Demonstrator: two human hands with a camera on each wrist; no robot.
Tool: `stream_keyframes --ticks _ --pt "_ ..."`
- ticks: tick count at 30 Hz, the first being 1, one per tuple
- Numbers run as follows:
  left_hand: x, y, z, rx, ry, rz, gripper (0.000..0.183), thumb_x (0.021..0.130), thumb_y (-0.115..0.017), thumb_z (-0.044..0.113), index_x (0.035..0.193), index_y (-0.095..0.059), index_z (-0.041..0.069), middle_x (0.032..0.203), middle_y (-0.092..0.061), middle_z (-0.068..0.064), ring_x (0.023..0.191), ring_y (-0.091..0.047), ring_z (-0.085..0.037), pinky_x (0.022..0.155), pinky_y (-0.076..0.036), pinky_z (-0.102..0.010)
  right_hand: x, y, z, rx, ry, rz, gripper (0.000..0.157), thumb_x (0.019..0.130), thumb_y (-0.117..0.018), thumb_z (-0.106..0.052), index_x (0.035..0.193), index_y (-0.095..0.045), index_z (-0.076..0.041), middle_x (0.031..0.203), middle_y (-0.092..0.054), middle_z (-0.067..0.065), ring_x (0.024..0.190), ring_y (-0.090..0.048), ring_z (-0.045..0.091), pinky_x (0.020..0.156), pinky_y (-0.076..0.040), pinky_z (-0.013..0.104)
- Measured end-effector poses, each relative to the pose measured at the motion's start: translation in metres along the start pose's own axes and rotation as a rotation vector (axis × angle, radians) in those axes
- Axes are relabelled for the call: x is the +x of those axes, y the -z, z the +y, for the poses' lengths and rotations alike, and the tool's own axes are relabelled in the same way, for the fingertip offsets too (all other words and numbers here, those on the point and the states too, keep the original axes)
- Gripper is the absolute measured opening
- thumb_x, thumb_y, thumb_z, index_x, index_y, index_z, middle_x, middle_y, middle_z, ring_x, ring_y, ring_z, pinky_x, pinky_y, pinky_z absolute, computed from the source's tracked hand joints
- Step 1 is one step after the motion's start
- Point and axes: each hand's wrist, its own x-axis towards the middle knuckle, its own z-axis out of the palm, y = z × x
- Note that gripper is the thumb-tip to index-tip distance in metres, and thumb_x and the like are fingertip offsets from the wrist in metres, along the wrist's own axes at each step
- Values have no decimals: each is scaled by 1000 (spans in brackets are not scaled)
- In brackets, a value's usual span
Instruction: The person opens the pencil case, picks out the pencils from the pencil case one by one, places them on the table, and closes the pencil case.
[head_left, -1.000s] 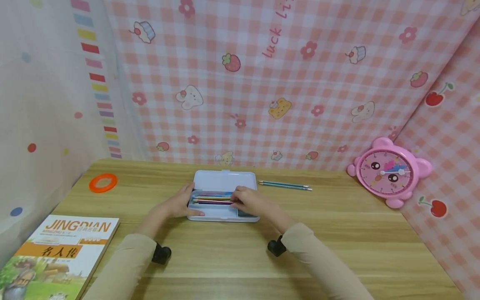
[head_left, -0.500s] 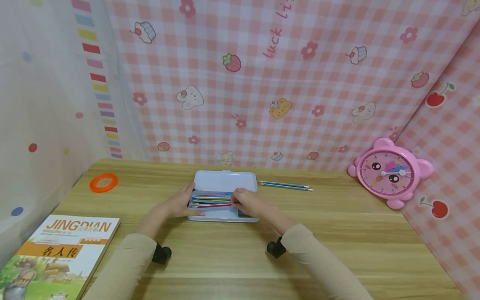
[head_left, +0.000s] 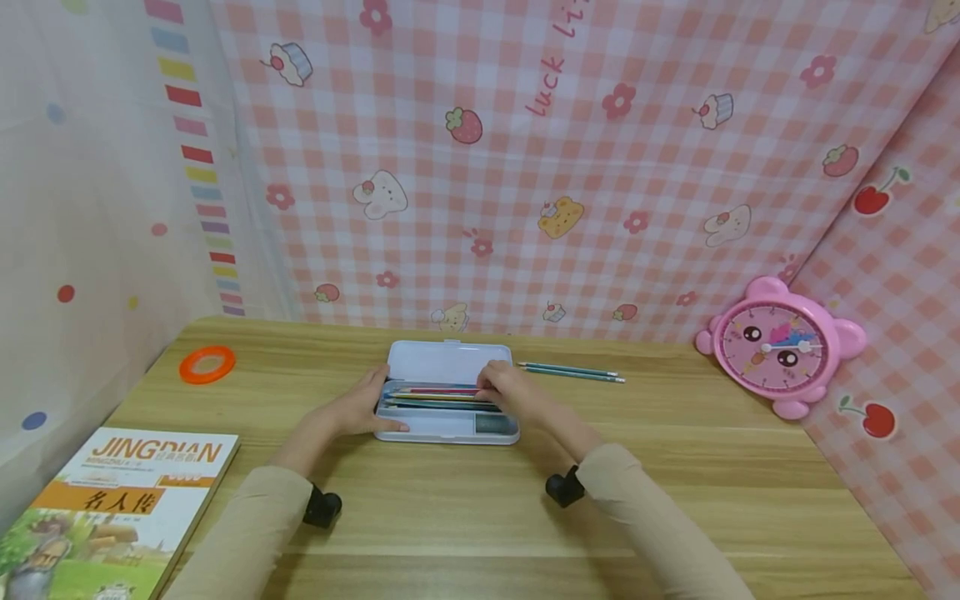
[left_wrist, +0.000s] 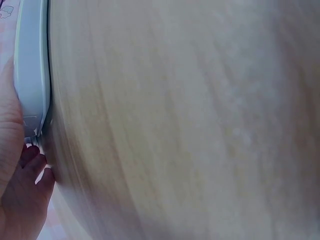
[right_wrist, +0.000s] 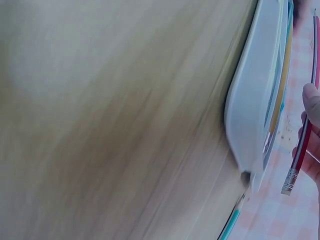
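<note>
A white pencil case (head_left: 431, 437) lies open at the back of the table, its lid (head_left: 442, 363) tipped backward. Several pencils (head_left: 427, 404) lie lengthwise inside. My left hand (head_left: 356, 408) holds the case's left end, thumb on the front rim and fingers around the side. My right hand (head_left: 510, 393) pinches a red pencil (right_wrist: 300, 152) near its eraser end, raised above the other pencils with its tip pointing left. A dark grey-green piece (head_left: 492, 423) sits in the small front-right compartment; I cannot tell what it is.
Two teal pencils (head_left: 570, 370) lie right of the case. An orange ring, perhaps a tape roll (head_left: 206, 365), is at the back left, and a book (head_left: 142, 500) at the front left. A pink clock (head_left: 776, 346) leans at the right against the checked cloth.
My right hand has lifted the red pencil and carried it backward and slightly right, uncovering the small front-right compartment. The left hand has stayed on the case.
</note>
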Motion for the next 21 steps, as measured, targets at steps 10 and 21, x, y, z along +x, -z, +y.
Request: stream_keyframes --ticks 10,21 --pt "1 -1 -2 -2 -11 10 111 74 -72 43 140 -4 -15 145 -12 -36 135 -14 -47 110 -17 -56 -19 9 31 -69 -131 71 7 85 -63 -12 85 -60 -5 80 -58 5 74 -52 15 65 -46 29" --pt "0 0 -1 -18 -3 -6 112 75 -72 43 141 -2 -14 146 -10 -35 135 -12 -47 110 -17 -56 -61 16 80 -121 -268 141 6 87 -60 -9 89 -61 -4 84 -60 8 75 -57 20 67 -48 36"
